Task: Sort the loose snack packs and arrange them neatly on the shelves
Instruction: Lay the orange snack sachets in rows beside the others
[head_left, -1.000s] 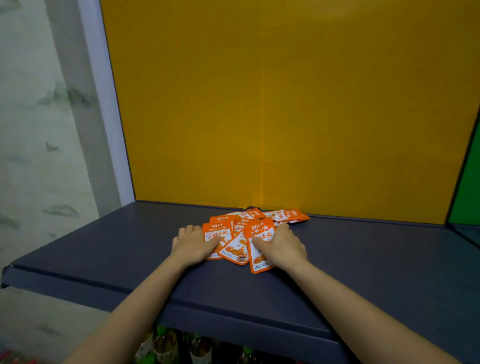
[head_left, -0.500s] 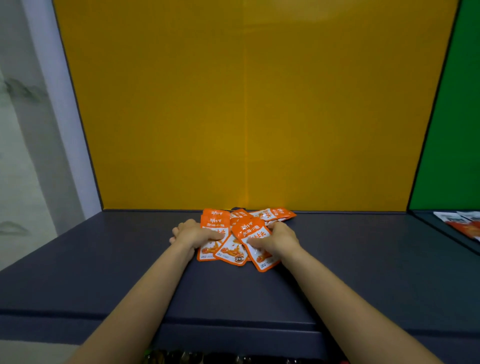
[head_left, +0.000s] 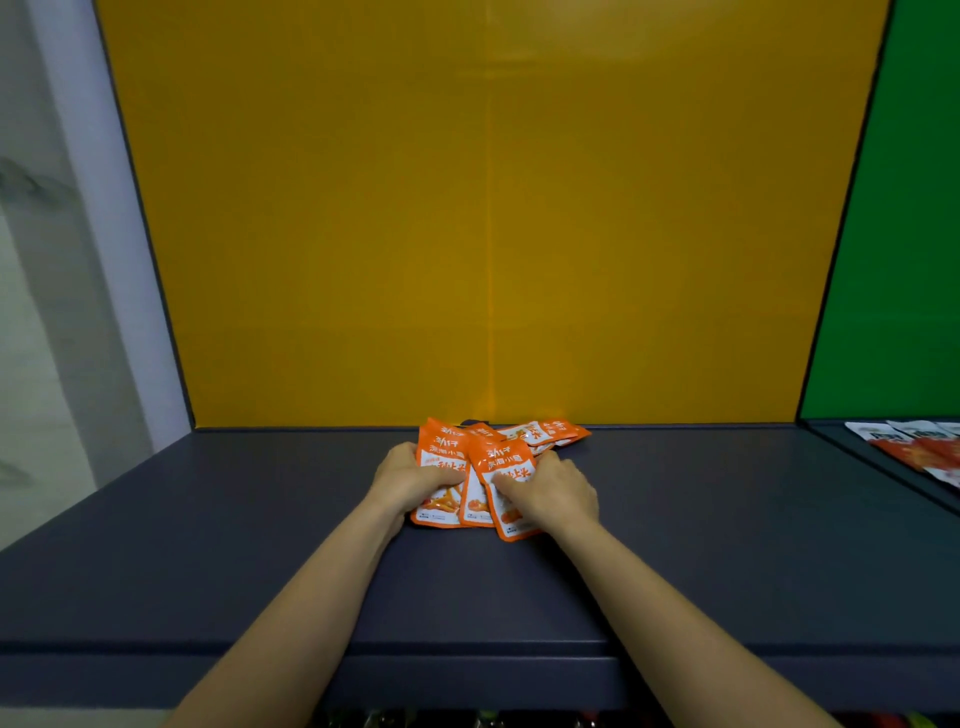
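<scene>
My left hand (head_left: 410, 480) and right hand (head_left: 553, 493) grip the snack packs (head_left: 449, 451); open shelf (head_left: 208, 519) outside the fingers, back panel (head_left: 488, 260) just beyond

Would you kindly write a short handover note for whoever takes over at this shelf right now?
Left hand grips the left edge of the orange snack packs; right hand pinches the front pack.
The bunch lies on the dark shelf, with loose packs behind it by the yellow back panel.
Done: packs partly gathered. Left: square them, add the loose ones, line them up.
</scene>
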